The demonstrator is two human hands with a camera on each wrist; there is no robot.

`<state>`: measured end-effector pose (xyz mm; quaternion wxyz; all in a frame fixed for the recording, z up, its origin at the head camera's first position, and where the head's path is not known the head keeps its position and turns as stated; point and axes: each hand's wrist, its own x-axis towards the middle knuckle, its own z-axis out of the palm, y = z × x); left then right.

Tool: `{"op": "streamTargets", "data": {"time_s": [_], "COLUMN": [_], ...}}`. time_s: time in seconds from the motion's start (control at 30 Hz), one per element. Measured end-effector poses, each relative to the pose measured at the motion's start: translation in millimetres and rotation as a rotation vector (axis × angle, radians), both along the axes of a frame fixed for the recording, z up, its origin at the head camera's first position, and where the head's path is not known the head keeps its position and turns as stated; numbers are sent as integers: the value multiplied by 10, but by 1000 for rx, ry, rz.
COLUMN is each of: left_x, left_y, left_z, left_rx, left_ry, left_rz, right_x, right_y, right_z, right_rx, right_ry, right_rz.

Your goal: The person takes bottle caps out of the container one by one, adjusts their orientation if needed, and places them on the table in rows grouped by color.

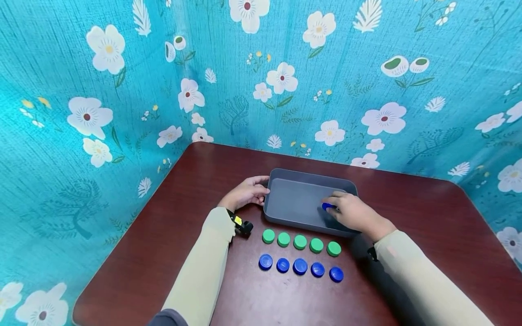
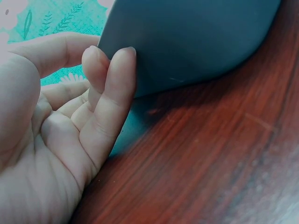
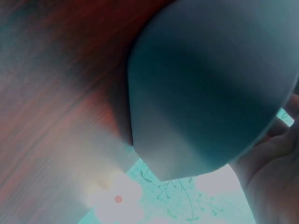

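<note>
A grey rectangular tray (image 1: pixel 302 225) stands on the table in the head view. My left hand (image 1: pixel 246 190) holds its left end, with curled fingers against the outer wall (image 2: pixel 187 42) in the left wrist view. Inside the tray, toward the right, my right hand (image 1: pixel 355 213) pinches a blue bottle cap (image 1: pixel 326 206), partly covered by the fingers. The right wrist view shows the tray's outside (image 3: pixel 201 93) and only part of that hand (image 3: pixel 275 172); the cap is hidden there. In front of the tray lie a row of green caps (image 1: pixel 300 242) and a row of blue caps (image 1: pixel 300 266).
The dark reddish-brown wooden table (image 1: pixel 163 253) has rounded far corners. Behind and to the left hangs a turquoise flowered curtain (image 1: pixel 228 59). A black wrist strap with a small device (image 1: pixel 243 226) sits on the left wrist, close to the green caps.
</note>
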<state>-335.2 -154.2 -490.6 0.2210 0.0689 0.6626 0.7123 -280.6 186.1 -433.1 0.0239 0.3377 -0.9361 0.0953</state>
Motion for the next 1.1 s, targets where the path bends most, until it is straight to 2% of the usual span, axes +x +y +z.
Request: {"op": "streamTargets", "data": {"time_s": [0.27, 0.43, 0.73, 1.1], "left_x": [5, -4, 16, -2], "left_y": [4, -8, 0, -9], "left_z": [33, 46, 2, 24], "left_rx": [-9, 2, -9, -10], "left_ry": [-11, 3, -19, 3], "left_rz": [-8, 7, -14, -9], "right_x": [4, 20, 112, 157], "right_y": [63, 83, 149, 184], "right_z": [-9, -3, -26, -5], "right_rx": [-7, -31, -66, -122], "right_ry": [6, 18, -2, 42], "right_rz": [24, -9, -16, 5]}}
